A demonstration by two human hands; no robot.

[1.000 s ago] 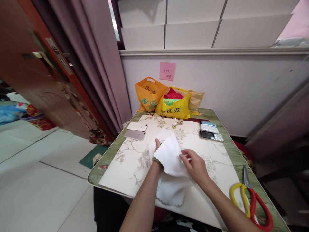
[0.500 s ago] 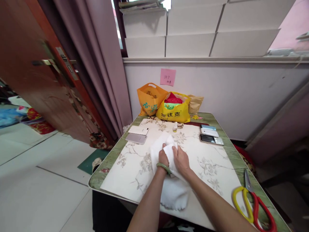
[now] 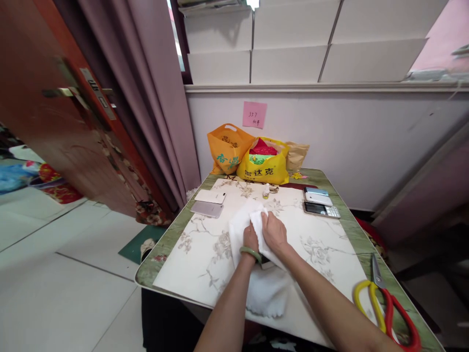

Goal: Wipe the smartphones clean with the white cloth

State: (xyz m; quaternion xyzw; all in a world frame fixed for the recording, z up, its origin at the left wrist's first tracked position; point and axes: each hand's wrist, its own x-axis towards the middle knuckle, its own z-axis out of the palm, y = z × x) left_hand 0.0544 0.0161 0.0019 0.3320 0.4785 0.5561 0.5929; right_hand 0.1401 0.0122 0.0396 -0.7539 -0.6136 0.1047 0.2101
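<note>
A white cloth (image 3: 266, 291) lies on the flowered table cover (image 3: 190, 266) and hangs over the near edge. My left hand (image 3: 250, 237), with a green bangle on the wrist, is closed around a bunched part of the cloth. My right hand (image 3: 274, 231) presses on the same bunch from the right, its fingers curled over the cloth. A dark edge shows under the cloth below my hands; I cannot make out what it is.
Two phones (image 3: 208, 203) lie at the table's left, three more (image 3: 320, 201) at the right. A small bottle (image 3: 266, 191) stands behind my hands. Orange and yellow bags (image 3: 262, 163) sit at the wall. Red-and-yellow scissors (image 3: 384, 303) lie at the near right. An open door (image 3: 54, 112) is left.
A second ago my right hand held the cloth's corner apart from the left. Both hands have since come together on the bunched cloth and shifted slightly over it.
</note>
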